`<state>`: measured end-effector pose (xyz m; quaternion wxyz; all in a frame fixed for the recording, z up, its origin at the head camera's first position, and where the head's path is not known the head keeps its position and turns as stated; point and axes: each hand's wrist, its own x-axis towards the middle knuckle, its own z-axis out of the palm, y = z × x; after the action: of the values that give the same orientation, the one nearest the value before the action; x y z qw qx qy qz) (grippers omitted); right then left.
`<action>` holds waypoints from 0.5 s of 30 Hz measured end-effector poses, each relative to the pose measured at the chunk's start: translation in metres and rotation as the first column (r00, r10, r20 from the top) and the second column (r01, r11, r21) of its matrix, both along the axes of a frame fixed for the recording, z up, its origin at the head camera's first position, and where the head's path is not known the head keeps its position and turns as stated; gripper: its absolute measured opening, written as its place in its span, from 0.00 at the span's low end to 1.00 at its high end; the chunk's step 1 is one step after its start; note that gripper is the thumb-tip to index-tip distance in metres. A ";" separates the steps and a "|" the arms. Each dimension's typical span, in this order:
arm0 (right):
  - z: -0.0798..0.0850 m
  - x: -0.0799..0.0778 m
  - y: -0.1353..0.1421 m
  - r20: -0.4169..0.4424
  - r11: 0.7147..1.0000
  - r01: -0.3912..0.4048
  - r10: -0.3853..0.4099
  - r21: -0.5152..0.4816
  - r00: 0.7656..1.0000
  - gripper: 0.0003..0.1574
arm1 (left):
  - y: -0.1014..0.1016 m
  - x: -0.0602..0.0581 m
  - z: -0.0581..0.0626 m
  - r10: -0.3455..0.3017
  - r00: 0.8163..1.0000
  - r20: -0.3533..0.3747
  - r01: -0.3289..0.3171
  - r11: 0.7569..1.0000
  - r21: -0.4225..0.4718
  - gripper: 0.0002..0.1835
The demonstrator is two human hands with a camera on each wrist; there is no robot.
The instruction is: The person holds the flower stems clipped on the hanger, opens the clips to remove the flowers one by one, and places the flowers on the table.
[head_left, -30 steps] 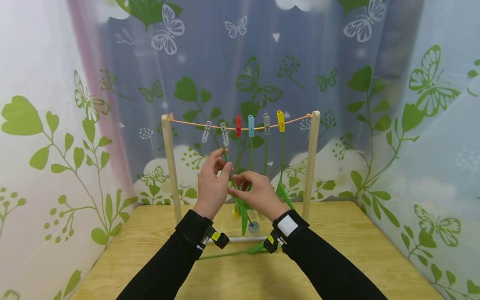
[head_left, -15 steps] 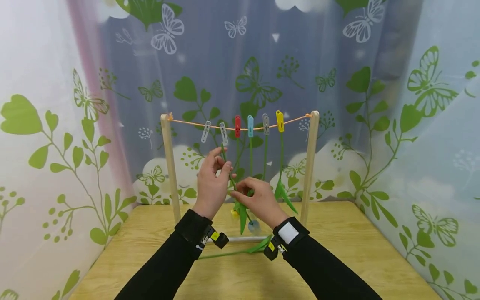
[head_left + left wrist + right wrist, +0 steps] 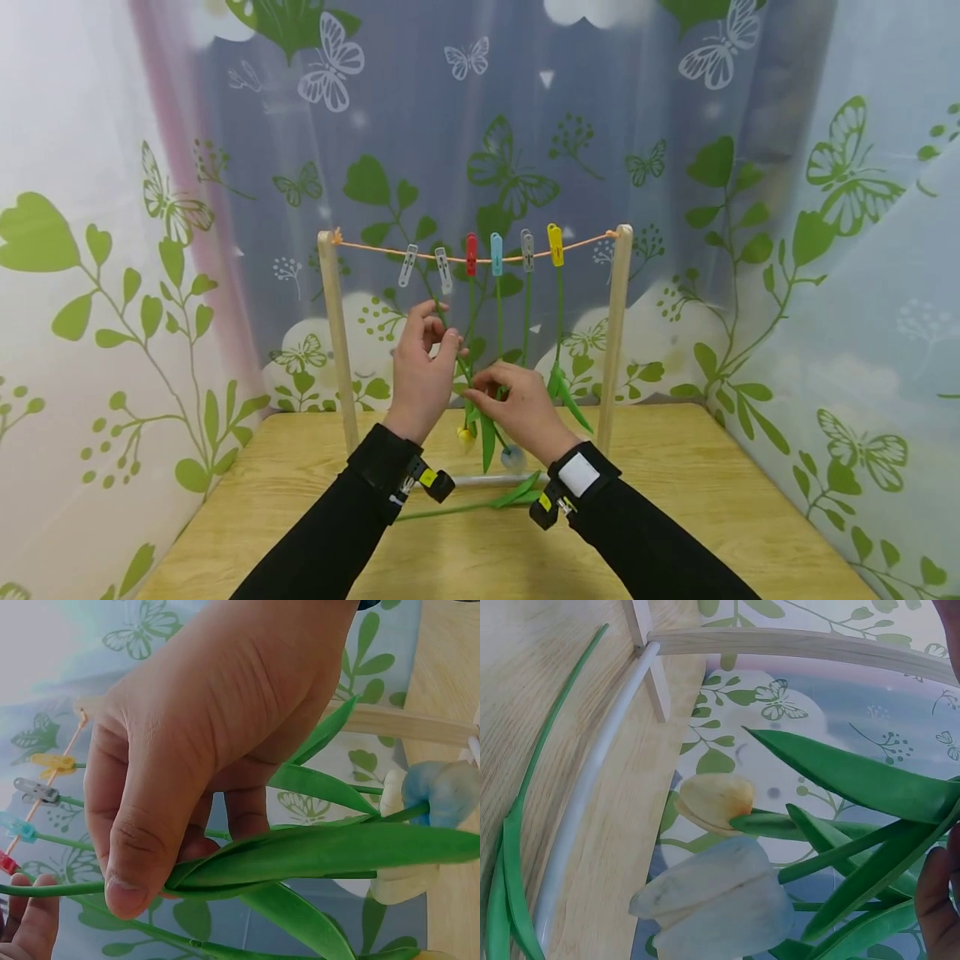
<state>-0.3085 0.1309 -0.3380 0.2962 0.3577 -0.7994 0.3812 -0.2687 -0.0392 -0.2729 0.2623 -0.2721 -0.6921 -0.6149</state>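
Left hand [image 3: 422, 371]: holds blue tulip [image 3: 512, 456] by stem, mid-frame
Right hand [image 3: 521, 408]: pinches it lower
Clear peg [image 3: 443, 271]: above, near centre

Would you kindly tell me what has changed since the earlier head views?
Only small changes: the right hand has shifted slightly down and to the right, and the stem end of the blue flower has dipped a little, away from the nearest clear clothespin. Nothing was visibly grasped or released. The left hand, the red clothespin and the loose green stem stayed essentially put.
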 end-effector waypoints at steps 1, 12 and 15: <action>-0.001 0.000 0.000 0.000 1.000 0.001 -0.001 0.003 1.000 0.03 | 0.000 0.000 0.000 0.002 1.000 -0.004 -0.002 1.000 -0.001 0.20; -0.002 0.004 0.007 -0.037 0.997 0.073 -0.072 0.020 0.997 0.04 | -0.006 0.003 0.003 0.080 0.997 -0.007 -0.080 0.996 -0.039 0.13; 0.000 0.006 0.009 -0.097 0.994 0.103 -0.100 0.032 0.990 0.03 | -0.009 0.004 0.002 0.084 0.996 -0.013 -0.085 0.996 -0.036 0.12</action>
<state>-0.3021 0.1400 -0.3379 0.3463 0.3398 -0.8084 0.3332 -0.2649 -0.0481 -0.2705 0.2870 -0.2511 -0.7126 -0.5888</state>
